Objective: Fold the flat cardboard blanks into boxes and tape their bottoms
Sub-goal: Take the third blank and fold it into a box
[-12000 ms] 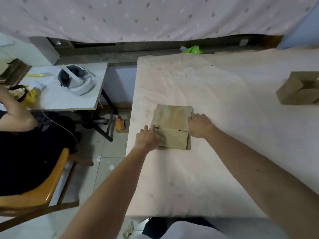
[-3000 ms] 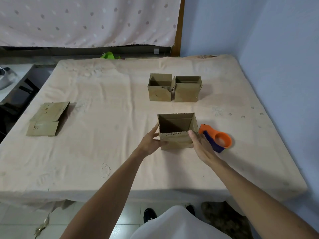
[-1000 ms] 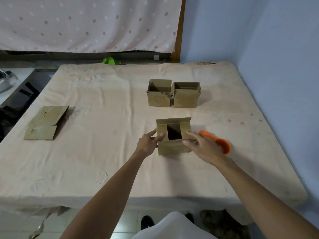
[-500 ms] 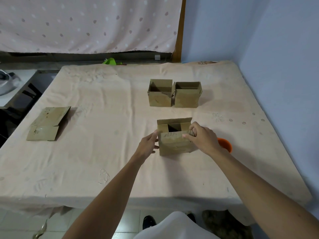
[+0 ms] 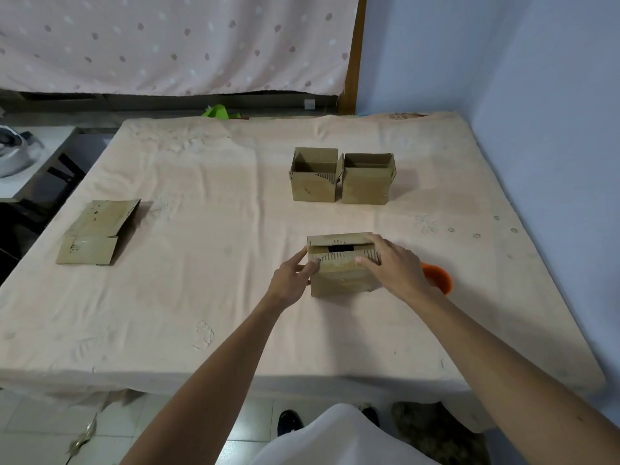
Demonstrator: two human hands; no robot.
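Centre of table (image 5: pixel 201 297), toward the near edge: box (image 5: pixel 342 273) stands on the cloth with its top flaps folded in almost flat. A narrow dark gap is left between them, and the inside cannot be seen.

Left hand (image 5: pixel 290 280): fingers fairly straight, touching the box's left wall at the top corner, gripping nothing.
Right hand (image 5: pixel 394 266): laid over the right end of the top, fingers pressing the flap down, thumb on the front edge, not curled round the box.

Back boxes: left one (image 5: pixel 313 184) and right one (image 5: pixel 367 184) stand upright with open tops, side by side and touching, well behind the worked box. Only bare inner walls show.

Surroundings:
- Tape dispenser (image 5: pixel 437 278), orange, just right of the box and largely hidden behind the right hand and wrist.
- Flat blank (image 5: pixel 97 233) lies near the table's left edge, well apart from everything else.
- Green scrap (image 5: pixel 219 111) sits at the far edge.
- Side table (image 5: pixel 40 169) stands left of the main one.

Edges and room: blue wall (image 5: pixel 536 129) runs close along the right edge, dotted curtain (image 5: pixel 167 45) hangs behind the far edge. Bare cloth spreads between blank and box, and from the box to the near edge.
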